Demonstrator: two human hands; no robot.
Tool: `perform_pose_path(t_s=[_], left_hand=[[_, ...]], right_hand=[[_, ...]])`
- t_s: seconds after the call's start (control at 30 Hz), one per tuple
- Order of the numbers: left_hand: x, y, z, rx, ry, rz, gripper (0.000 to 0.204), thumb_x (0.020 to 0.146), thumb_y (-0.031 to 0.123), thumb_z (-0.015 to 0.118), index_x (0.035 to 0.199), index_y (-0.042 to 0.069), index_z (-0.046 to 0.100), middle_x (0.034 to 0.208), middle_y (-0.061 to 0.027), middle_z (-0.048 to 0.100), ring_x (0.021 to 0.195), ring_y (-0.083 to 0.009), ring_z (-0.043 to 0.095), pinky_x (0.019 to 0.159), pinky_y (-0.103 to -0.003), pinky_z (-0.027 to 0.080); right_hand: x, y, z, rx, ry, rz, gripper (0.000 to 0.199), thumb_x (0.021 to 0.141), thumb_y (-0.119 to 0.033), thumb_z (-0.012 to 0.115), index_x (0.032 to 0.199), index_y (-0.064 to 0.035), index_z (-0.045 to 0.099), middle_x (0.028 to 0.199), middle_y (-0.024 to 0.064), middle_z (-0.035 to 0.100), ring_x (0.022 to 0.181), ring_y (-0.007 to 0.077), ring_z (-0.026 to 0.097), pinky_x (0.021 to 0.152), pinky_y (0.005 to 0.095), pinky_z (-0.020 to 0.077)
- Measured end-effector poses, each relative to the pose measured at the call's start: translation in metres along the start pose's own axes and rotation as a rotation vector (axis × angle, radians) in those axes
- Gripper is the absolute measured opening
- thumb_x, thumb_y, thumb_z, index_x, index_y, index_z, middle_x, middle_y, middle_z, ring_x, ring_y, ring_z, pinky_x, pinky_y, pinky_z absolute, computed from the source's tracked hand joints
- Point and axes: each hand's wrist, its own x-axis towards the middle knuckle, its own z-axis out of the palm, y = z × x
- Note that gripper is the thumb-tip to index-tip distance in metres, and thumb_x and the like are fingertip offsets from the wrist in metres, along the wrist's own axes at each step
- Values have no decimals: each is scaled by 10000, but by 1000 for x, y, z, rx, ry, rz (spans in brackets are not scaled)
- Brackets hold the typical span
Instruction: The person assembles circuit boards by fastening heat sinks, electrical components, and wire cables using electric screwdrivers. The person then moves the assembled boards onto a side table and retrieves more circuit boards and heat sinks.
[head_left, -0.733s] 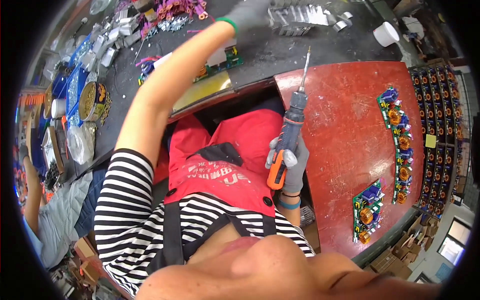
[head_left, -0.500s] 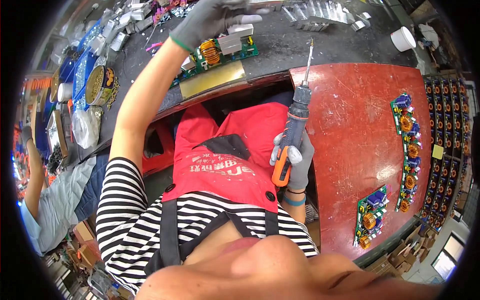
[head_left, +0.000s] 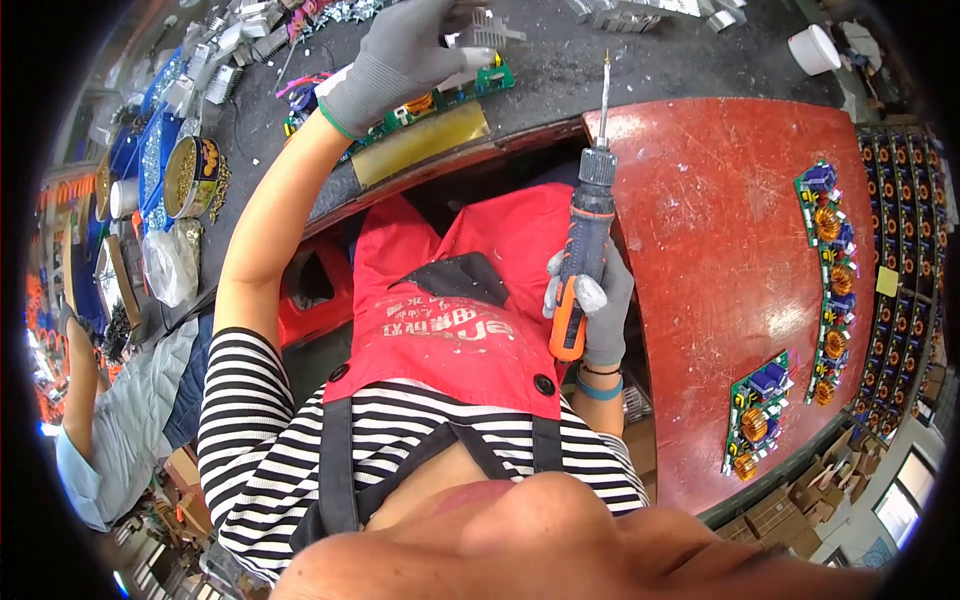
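Note:
My left hand (head_left: 400,65), in a grey glove, is over the far bench with its thumb and fingers around a finned silver heat sink (head_left: 492,32); the fingertips are partly hidden. Under that hand a green circuit board (head_left: 465,95) with a copper coil lies behind a brass-coloured plate (head_left: 425,140) at the bench edge. My right hand (head_left: 603,310), also gloved, is closed round the orange and dark grey body of a power screwdriver (head_left: 585,230). Its long bit points away from me, above the near left edge of the red board.
On the red board (head_left: 700,250) at right stand several circuit boards (head_left: 757,415) with coils. A white tub (head_left: 814,50) is at the far right. Left are a tin of small brass screws (head_left: 190,178), blue trays and loose heat sinks. Another person's arm (head_left: 82,380) shows at far left.
My left hand has come lower over the circuit board, its fingers now curled round a finned heat sink. The screwdriver stays in my right hand, and the whole view has shifted slightly.

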Motion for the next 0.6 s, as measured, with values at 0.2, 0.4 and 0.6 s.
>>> perform_pose_path(t_s=[0.2,0.4,0.6], left_hand=[[0,-5,23,467,80,374,400,731,127,762,1107,56,642,976,-118,643,913,-305,641,785,-398,528],[5,-25,54,48,407,468,329,677,156,765,991,107,682,904,-64,665,942,-256,635,836,-393,489],[-3,-8,50,644,258,387,218,657,155,768,851,110,678,825,-22,667,959,-234,624,871,-392,429]], right_hand=[[0,5,-9,18,16,20,575,863,-156,676,1350,30,431,962,151,646,626,184,633,534,306,528],[2,11,-15,43,-1,58,604,846,-132,676,1370,32,423,971,152,649,636,180,634,552,305,530],[2,11,-14,33,6,72,590,837,-112,660,1364,38,438,953,150,657,636,176,635,562,306,533]])
